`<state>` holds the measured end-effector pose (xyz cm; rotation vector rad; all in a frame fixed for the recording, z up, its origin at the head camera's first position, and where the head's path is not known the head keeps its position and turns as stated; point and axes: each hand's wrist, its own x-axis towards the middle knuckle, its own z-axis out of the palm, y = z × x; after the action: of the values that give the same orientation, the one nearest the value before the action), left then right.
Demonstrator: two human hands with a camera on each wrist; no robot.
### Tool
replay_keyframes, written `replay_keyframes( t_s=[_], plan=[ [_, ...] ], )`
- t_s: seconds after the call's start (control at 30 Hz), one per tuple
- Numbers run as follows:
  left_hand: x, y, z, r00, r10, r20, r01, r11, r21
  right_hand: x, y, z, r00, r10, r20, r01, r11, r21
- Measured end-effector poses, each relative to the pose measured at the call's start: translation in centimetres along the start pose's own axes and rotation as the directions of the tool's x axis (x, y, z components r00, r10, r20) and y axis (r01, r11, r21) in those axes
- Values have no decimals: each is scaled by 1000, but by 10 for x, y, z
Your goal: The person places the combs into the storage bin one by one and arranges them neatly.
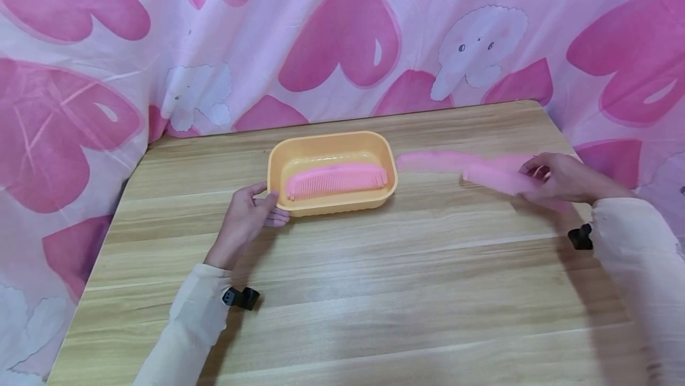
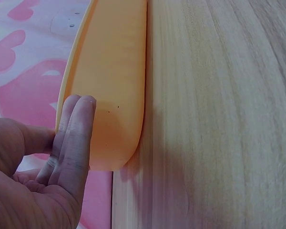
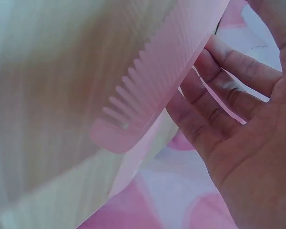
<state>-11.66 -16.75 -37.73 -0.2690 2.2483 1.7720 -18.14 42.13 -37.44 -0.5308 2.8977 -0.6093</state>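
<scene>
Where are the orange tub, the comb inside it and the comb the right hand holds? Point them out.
Orange tub [image 1: 329, 146], head view: inner back wall.
Comb in the tub [image 1: 337, 182], head view: middle of its teeth.
Held comb [image 3: 169, 77], right wrist view: body beside the teeth.

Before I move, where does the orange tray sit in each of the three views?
Head: the orange tray is near the middle, a little above centre, with the left hand gripping its left end.
Left wrist: left of centre, its outer wall running down from the top edge to the left hand.
Right wrist: not in it; the right hand and a pink comb show instead.
Shared landmark: the wooden tabletop, visible in all three.
</scene>
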Motion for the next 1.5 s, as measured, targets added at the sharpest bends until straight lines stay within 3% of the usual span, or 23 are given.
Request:
replay_keyframes(
  t_s=[0.2, 0.5, 0.8, 1.5],
  plan=[
    [0, 0, 1, 1000, -11, -10, 11, 1000, 3, 16, -24, -6, 1000, 18, 19, -18, 1000, 4],
    [-3, 1, -2, 1000, -8, -2, 8, 1000, -2, 47, -62, -13, 998, -19, 67, 20, 1000, -21],
    [-1, -1, -1, 1000, 8, 5, -8, 1000, 21, 73, -101, -13, 991, -40, 129, 35, 999, 39],
    [-1, -1, -2, 1000, 2, 8, -2, 1000, 26, 130, -178, 0, 955, -252, 157, 248, 968, 45]
  ],
)
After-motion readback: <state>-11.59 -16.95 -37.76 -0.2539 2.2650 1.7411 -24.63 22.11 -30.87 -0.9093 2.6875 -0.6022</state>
